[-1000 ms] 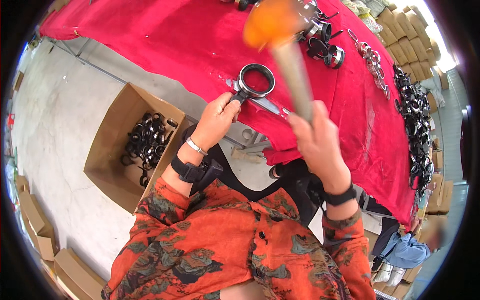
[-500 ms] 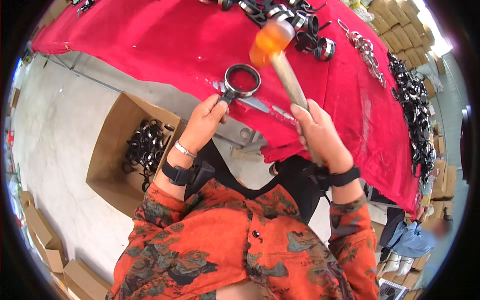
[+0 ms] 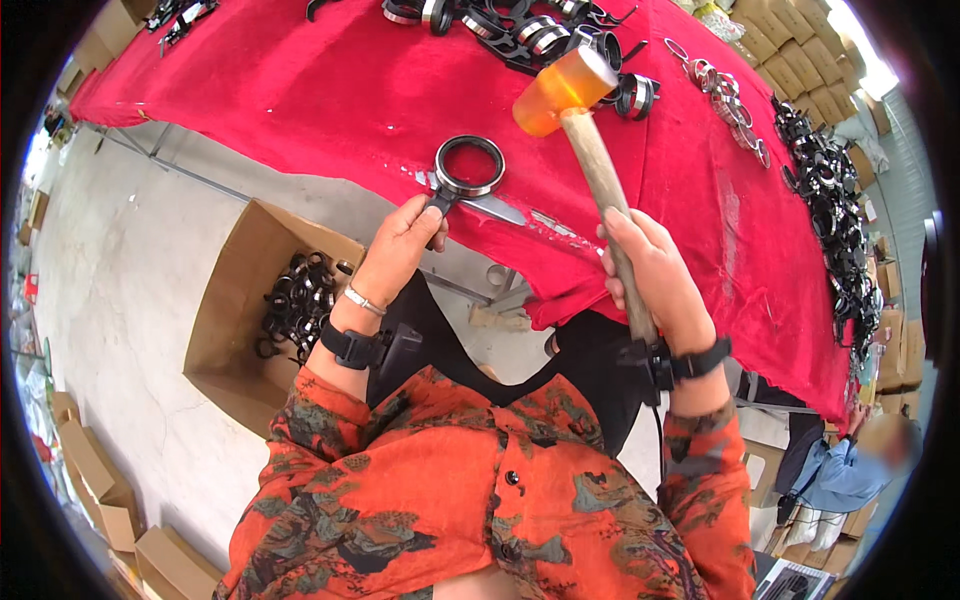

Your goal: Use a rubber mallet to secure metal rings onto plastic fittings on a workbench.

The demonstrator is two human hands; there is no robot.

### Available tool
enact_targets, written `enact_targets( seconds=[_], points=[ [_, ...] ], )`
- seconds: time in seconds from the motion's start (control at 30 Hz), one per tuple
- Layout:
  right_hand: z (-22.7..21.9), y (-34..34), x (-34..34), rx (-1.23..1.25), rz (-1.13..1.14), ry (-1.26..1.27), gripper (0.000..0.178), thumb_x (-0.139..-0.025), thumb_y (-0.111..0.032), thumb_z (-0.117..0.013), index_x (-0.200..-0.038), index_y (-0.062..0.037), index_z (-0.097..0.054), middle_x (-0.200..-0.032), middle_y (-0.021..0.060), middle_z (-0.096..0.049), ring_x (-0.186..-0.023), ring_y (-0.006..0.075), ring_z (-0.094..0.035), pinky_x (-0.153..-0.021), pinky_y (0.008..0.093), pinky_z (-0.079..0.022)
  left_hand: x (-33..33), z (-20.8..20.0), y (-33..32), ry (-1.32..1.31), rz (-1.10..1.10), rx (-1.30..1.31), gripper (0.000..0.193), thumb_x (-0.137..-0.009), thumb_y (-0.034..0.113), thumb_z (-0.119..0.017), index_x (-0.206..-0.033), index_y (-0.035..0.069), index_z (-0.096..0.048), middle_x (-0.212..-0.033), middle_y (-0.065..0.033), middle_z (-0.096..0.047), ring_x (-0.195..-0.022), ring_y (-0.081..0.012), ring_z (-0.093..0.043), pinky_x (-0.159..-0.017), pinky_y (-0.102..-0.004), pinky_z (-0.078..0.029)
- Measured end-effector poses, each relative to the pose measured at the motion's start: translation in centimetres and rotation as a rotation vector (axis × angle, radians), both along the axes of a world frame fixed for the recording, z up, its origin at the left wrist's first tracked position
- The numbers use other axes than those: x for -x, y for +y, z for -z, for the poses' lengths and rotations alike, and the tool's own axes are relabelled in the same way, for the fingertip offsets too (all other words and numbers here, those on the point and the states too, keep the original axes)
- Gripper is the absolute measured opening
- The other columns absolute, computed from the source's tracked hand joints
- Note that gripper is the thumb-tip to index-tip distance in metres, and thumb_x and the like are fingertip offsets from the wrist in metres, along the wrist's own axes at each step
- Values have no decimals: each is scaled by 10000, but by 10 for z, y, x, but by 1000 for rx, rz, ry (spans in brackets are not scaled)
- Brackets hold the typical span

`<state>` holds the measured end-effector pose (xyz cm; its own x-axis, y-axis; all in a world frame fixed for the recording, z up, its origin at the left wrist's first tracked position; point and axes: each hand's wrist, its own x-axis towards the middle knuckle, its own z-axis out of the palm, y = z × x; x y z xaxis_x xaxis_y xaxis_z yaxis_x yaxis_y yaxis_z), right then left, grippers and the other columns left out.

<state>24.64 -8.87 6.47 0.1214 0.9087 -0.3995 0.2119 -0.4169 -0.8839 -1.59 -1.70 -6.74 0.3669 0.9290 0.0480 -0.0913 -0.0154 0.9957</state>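
My left hand (image 3: 405, 240) is closed round the short black handle of a ring-shaped part (image 3: 470, 166), a black ring with a silver metal band. Its ring end rests at the near edge of the red-covered table (image 3: 300, 120), over a bare grey metal strip (image 3: 494, 208) there. In my right hand (image 3: 655, 275) is the wooden handle of a mallet (image 3: 597, 165). The mallet's translucent orange head is raised to the right of the ring and apart from it. My right fingers wrap the handle's lower half.
Several black ring parts (image 3: 540, 38) lie at the table's far side, with loose silver rings (image 3: 735, 115) to their right. A long heap of black parts (image 3: 828, 200) lines the right edge. An open cardboard box (image 3: 230, 330) holds similar parts by my left. Another person (image 3: 850, 470) sits at lower right.
The mallet head has shifted a little to the right and is no longer smeared by motion. My left hand and the ring part have moved slightly left and down in view.
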Motion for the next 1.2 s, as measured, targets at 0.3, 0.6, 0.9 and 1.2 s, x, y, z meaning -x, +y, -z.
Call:
enact_targets(
  seconds=[0.3,0.6,0.9,1.2],
  points=[
    [49,-52,21,-116,8,146,258,-970,-313,-519,-942,-58,-491,-646,3,-488,-467,79,-471,-403,238,-383,-7,0,-3,1,-18,-38,268,-987,265,-465,-853,48,-546,-744,-8,-539,-738,-113,-513,-739,-264,-406],
    [83,-71,14,-436,-39,-144,245,-955,-267,-549,-929,-33,-482,-643,27,-516,-496,86,-496,-442,249,-380,-11,-2,-4,5,-48,-57,253,-994,239,-448,-861,44,-538,-747,-12,-542,-734,-115,-516,-729,-269,-420],
    [16,-67,38,-496,-117,-259,197,-929,-186,-576,-909,-7,-497,-610,35,-490,-504,90,-484,-446,281,-391,-4,4,-8,6,-74,-48,239,-999,225,-443,-884,38,-538,-751,-6,-539,-726,-104,-521,-714,-261,-427],
    [-2,-27,48,-491,-303,-614,253,-903,-212,-631,-908,-3,-489,-619,172,-543,-559,349,-557,-518,363,-446,-12,5,-2,24,-131,-67,267,-966,243,-471,-826,24,-533,-698,-37,-550,-648,-119,-521,-621,-277,-430]
  ],
)
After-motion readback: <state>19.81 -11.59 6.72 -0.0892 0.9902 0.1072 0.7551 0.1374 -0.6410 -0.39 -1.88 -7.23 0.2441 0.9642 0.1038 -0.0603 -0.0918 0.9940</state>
